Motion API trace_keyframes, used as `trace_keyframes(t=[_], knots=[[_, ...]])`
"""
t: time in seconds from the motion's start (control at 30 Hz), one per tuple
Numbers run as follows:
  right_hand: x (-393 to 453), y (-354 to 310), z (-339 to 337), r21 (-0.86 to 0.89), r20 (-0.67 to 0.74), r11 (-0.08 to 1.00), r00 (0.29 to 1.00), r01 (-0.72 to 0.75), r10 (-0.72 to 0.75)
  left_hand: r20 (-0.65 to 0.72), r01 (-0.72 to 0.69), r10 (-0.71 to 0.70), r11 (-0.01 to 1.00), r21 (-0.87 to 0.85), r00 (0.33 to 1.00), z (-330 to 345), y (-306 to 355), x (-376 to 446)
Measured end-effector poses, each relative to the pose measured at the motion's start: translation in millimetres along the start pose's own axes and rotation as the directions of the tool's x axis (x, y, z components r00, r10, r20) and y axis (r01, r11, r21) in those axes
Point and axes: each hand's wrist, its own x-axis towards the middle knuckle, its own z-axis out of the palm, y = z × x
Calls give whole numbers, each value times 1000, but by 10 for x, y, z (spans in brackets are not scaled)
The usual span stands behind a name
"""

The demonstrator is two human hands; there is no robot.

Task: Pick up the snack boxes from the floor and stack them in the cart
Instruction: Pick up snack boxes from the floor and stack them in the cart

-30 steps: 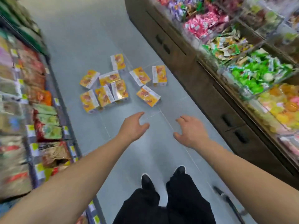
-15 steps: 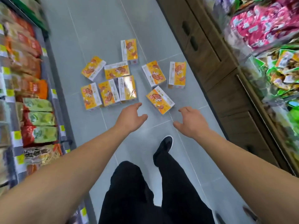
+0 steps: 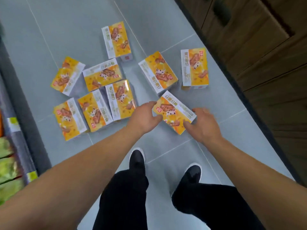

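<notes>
Yellow box flanked by both open hands.

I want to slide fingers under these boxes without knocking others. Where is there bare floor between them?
Bare floor lies between the hand-flanked box and the three-box row, and beside the top box. The left cluster is crowded, boxes touching.
</notes>
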Motion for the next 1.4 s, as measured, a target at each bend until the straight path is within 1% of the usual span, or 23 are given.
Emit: trace_keyframes(t=[0.13, 0.27, 0.37, 0.43, 0.5, 0.57, 0.63, 0.67, 0.73, 0.8, 0.87, 0.93, 0.97, 1.03, 1.13, 1.23, 1.3, 1.37, 1.4], knots=[[855, 395, 844, 22, 6, 995, 995, -100, 100, 7, -14, 14, 999, 37, 1000, 552, -475, 1047], [1577, 810, 1505, 52, -33, 961, 962, -271, 273, 33, -36, 34, 998, 44, 999, 1089, -836, 1965], [1963, 1031, 1820, 181, -50, 915, 925, -362, 376, 52, -19, 16, 998, 61, 998, 1400, -989, 2495], [2083, 1143, 1963, 237, -80, 902, 918, -361, 388, 109, 27, -31, 999, 33, 994, 1557, -1104, 2751], [2121, 1199, 2027, 234, -138, 914, 919, -331, 368, 170, 88, -79, 995, -44, 982, 1626, -1190, 2876], [2127, 1233, 2076, 231, -176, 920, 916, -318, 361, 199, 111, -80, 983, -148, 977, 1688, -1275, 2926], [2107, 1216, 2058, 254, -196, 917, 912, -308, 360, 197, 105, -61, 970, -220, 978, 1697, -1333, 2884], [2070, 1186, 2032, 275, -198, 912, 910, -304, 363, 194, 111, -64, 964, -241, 979, 1675, -1363, 2809], [1961, 1106, 1922, 302, -196, 906, 910, -297, 364, 190, 153, -91, 927, -342, 978, 1592, -1367, 2602], [1706, 981, 1727, 311, -182, 899, 909, -309, 375, 222, 209, -114, 858, -470, 968, 1405, -1294, 2266], [1359, 839, 1457, 326, -161, 893, 912, -311, 377, 271, 262, -127, 792, -552, 954, 1112, -1149, 1857], [921, 640, 1076, 351, -136, 878, 910, -326, 392, 277, 269, -124, 766, -584, 953, 733, -962, 1404], [767, 587, 950, 370, -114, 865, 907, -339, 405, 266, 254, -109, 756, -603, 958, 618, -906, 1256], [290, 378, 491, 413, -47, 832, 904, -371, 426, 224, 209, -87, 766, -608, 971, 160, -637, 766], [-451, 101, -175, 441, 6, 823, 918, -358, 396, 162, 148, -63, 796, -587, 985, -432, -223, 118], [-1221, -162, -844, 276, 34, 918, 957, -286, 288, 72, 13, 21, 898, -439, 997, -1012, 331, -616], [-1603, -338, -1299, 169, -13, 969, 983, -177, 182, 37, -110, 128, 941, -319, 991, -1336, 684, -1044], [-1883, -520, -1721, 130, -60, 991, 997, -43, 51, 25, -253, 262, 951, -178, 965, -1616, 981, -1436], [-1990, -606, -1909, 123, -74, 992, 997, 23, -14, 42, -312, 318, 944, -106, 947, -1715, 1081, -1586]])
